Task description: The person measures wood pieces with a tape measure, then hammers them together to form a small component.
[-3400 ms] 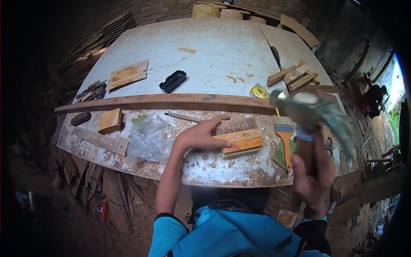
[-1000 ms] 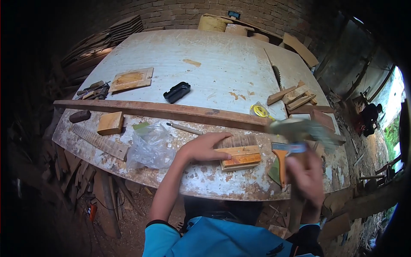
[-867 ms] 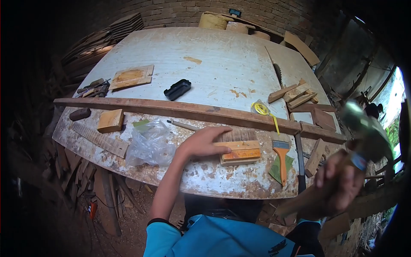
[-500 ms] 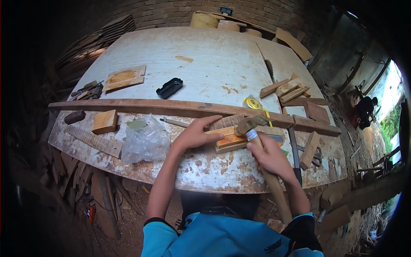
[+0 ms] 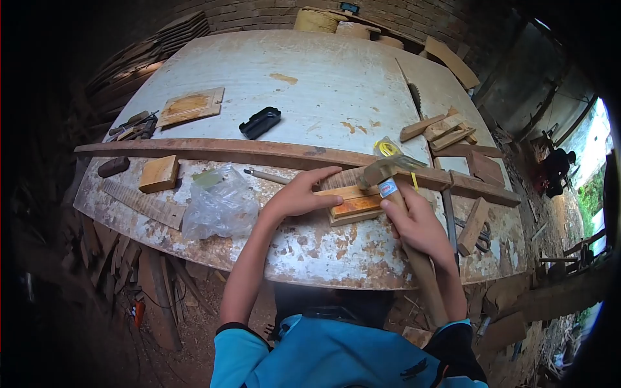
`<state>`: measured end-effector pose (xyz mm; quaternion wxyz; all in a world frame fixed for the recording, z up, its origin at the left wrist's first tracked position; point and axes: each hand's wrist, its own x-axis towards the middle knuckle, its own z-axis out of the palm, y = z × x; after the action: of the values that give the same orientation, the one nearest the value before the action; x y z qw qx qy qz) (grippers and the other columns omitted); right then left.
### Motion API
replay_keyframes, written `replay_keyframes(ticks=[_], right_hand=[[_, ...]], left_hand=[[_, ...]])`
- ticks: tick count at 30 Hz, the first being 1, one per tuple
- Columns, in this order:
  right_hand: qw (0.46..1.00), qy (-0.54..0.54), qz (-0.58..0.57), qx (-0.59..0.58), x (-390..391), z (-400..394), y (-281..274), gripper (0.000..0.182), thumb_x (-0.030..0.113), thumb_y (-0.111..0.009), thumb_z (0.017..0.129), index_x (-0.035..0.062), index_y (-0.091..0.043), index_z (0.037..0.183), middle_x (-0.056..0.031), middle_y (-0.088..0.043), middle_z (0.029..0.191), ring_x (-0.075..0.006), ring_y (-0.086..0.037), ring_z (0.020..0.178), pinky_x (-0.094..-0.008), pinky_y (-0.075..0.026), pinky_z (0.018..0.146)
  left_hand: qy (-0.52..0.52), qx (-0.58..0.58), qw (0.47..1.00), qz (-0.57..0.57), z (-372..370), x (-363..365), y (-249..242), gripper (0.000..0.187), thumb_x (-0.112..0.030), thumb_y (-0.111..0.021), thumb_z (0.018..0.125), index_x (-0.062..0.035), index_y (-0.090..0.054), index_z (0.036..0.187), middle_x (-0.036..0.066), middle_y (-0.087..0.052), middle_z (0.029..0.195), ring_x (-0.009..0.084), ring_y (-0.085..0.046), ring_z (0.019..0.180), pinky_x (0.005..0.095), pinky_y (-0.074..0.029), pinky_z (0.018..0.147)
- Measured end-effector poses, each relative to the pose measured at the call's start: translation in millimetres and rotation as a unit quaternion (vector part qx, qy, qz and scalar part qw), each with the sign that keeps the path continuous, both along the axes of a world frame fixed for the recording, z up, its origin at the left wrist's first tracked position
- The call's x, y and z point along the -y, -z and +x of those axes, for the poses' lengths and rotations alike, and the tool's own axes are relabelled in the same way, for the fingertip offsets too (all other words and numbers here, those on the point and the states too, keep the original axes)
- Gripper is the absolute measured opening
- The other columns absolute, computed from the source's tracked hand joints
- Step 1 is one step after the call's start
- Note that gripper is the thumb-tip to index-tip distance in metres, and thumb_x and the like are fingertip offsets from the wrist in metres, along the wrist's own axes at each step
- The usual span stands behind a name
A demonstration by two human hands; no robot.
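My right hand (image 5: pixel 419 221) is closed around the wooden handle of a hammer (image 5: pixel 425 278), whose metal head is over the right end of a small wooden block (image 5: pixel 357 205). The handle slants down toward my right forearm. My left hand (image 5: pixel 303 196) grips the left end of that block, thumb along its near side and fingers over the far side. The block has an orange-stained face and lies close to the near side of a long wooden beam (image 5: pixel 259 154). The hammer and my right hand hide the block's right end.
Left of my hands lie a clear plastic bag (image 5: pixel 220 205), a pencil-like tool (image 5: pixel 268 176), a wood block (image 5: pixel 159 174) and a flat strip (image 5: pixel 142 204). Beyond the beam are a black case (image 5: pixel 260 123) and yellow tape measure (image 5: pixel 388 149). Wood offcuts (image 5: pixel 449 130) sit right; a person (image 5: pixel 554 169) is far right.
The hammer head has risen slightly off the block, with my right hand moving up and right. My left hand keeps its hold. The whole view has shifted a little.
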<state>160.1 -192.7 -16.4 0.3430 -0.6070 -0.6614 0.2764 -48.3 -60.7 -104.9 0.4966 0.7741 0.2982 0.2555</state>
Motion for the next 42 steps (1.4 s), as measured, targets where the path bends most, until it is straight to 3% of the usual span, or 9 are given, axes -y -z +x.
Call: replay_keyframes(ticks=[3,4,11,15,18,20,30,38,42], right_hand=[[0.991,0.080,-0.095,-0.055,18.0,-13.6,-38.7,0.037,0.015,-0.054,0.088,-0.0015,-0.047,0.121,-0.0153,-0.061,0.087,-0.0194,-0.060,0.075,-0.0318,-0.048,0.067],[0.993,0.056,0.097,-0.034,22.6,-8.7,-33.7,0.038,0.014,-0.054,0.088,-0.0002,-0.046,0.122,-0.0099,-0.058,0.081,-0.0122,-0.056,0.065,-0.0262,-0.046,0.056],[0.911,0.148,0.324,-0.210,40.5,-35.5,-63.9,0.028,0.018,-0.047,0.092,0.0012,-0.048,0.115,-0.0036,-0.049,0.068,-0.0079,-0.045,0.050,-0.0193,-0.038,0.043],[0.992,0.023,0.116,0.044,5.0,-10.5,-17.6,0.024,0.019,-0.054,0.090,0.0013,-0.052,0.105,-0.0029,-0.053,0.069,-0.0095,-0.051,0.053,-0.0262,-0.043,0.048],[0.997,0.045,0.022,0.067,-14.1,-12.4,3.5,0.034,0.020,-0.053,0.088,-0.0043,-0.051,0.112,-0.0239,-0.062,0.095,-0.0365,-0.061,0.091,-0.0384,-0.046,0.080],[0.999,0.007,0.040,0.020,-16.7,-2.5,-20.7,0.037,0.020,-0.052,0.088,-0.0048,-0.048,0.115,-0.0259,-0.061,0.098,-0.0373,-0.060,0.094,-0.0392,-0.045,0.082],[0.937,0.037,0.220,-0.270,0.5,2.1,-76.5,0.029,0.015,-0.051,0.092,0.0024,-0.046,0.118,-0.0008,-0.047,0.066,-0.0043,-0.043,0.047,-0.0189,-0.036,0.043],[0.977,-0.083,-0.169,-0.098,-43.3,21.0,-10.4,0.032,0.021,-0.050,0.093,0.0016,-0.046,0.118,-0.0003,-0.050,0.068,-0.0080,-0.051,0.048,-0.0228,-0.043,0.043],[0.993,-0.044,0.009,-0.107,-35.1,26.9,-40.3,0.031,0.020,-0.051,0.090,-0.0005,-0.048,0.113,-0.0083,-0.055,0.071,-0.0125,-0.056,0.059,-0.0281,-0.044,0.052]], left_hand=[[-0.004,-0.007,1.000,0.017,0.0,-4.6,-3.0,0.069,-0.030,-0.073,0.075,-0.0042,-0.045,0.133,0.016,-0.052,0.128,0.0259,-0.049,0.118,0.0356,-0.039,0.099],[-0.003,-0.002,1.000,0.002,-0.3,-2.0,-2.9,0.068,-0.029,-0.073,0.075,-0.0068,-0.046,0.133,0.014,-0.053,0.127,0.0242,-0.049,0.117,0.0364,-0.039,0.098],[-0.014,-0.028,0.999,0.034,-0.3,-2.4,-2.1,0.067,-0.030,-0.073,0.075,-0.0057,-0.047,0.131,0.014,-0.054,0.126,0.0249,-0.051,0.116,0.0369,-0.040,0.097],[-0.018,-0.027,0.997,0.072,0.7,0.2,-9.4,0.067,-0.032,-0.073,0.074,-0.0032,-0.049,0.129,0.017,-0.056,0.123,0.0271,-0.054,0.113,0.0364,-0.043,0.095],[-0.045,-0.006,0.995,0.085,0.7,5.4,-10.1,0.064,-0.034,-0.073,0.073,-0.0019,-0.053,0.125,0.017,-0.059,0.120,0.0283,-0.057,0.109,0.0358,-0.044,0.093],[-0.048,-0.038,0.992,0.109,-2.0,2.9,-10.9,0.063,-0.034,-0.073,0.072,-0.0029,-0.054,0.124,0.017,-0.060,0.118,0.0293,-0.058,0.108,0.0358,-0.044,0.093],[-0.079,-0.071,0.932,0.347,-8.0,-5.2,-18.2,0.033,-0.027,-0.068,0.078,-0.0093,-0.066,0.105,0.010,-0.062,0.109,0.0290,-0.055,0.107,0.0389,-0.042,0.093],[-0.050,-0.072,0.952,0.292,29.9,-50.6,-28.8,0.026,-0.022,-0.057,0.084,-0.0033,-0.062,0.102,0.013,-0.061,0.102,0.0304,-0.056,0.098,0.0379,-0.043,0.087],[-0.028,-0.117,0.944,0.307,33.1,-34.8,-27.7,0.025,-0.022,-0.060,0.084,-0.0055,-0.063,0.102,0.012,-0.060,0.105,0.0305,-0.056,0.100,0.0378,-0.044,0.087]])
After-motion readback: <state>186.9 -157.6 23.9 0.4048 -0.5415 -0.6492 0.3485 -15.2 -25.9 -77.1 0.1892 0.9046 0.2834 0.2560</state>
